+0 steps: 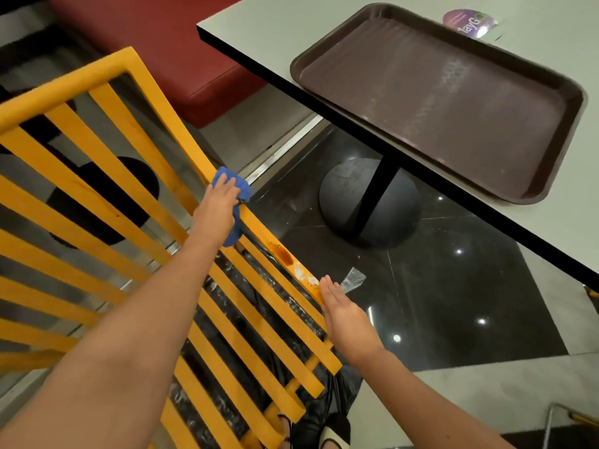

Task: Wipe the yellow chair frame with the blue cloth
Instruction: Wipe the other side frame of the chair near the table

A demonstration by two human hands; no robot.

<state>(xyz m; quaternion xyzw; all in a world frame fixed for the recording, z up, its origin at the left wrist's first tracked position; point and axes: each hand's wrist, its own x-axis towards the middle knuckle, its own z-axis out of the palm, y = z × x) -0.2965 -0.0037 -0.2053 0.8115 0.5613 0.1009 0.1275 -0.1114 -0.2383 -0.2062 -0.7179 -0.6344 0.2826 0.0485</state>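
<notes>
Hands both on the yellow chair frame (107, 196), arms reaching forward from the lower edge of view. Left hand (219, 202) extended far along the frame's right-hand rail, forearm nearly straight, palm down, fingers laid flat over the blue cloth (234, 202) and pressing it onto the rail; no curl around the cloth visible, thumb side hidden. Cloth bunched under the fingers at its far end, a tail of it hanging down the rail's inner side below the wrist. Right hand (342, 311) nearer the body, fingers straight and together, resting on the same rail's outer edge, grasping nothing.

Frame slatted, tilted, its long rail running diagonally from the far left corner down to the near right. Slats cross from that rail toward the left edge of view. Brown smear and a whitish patch (291, 262) sit on the rail between the two hands, closer to the right hand.

Table (259, 30) stands right of the frame, its black edge running parallel to the rail, well apart. Brown tray (437, 102) lies on the tabletop near that edge. Round purple sticker (470, 22) by the tray's far corner. Red bench seat (155, 40) beyond the frame. Scrap of clear wrapper (353, 278) on the dark floor just beside the right fingertips.
</notes>
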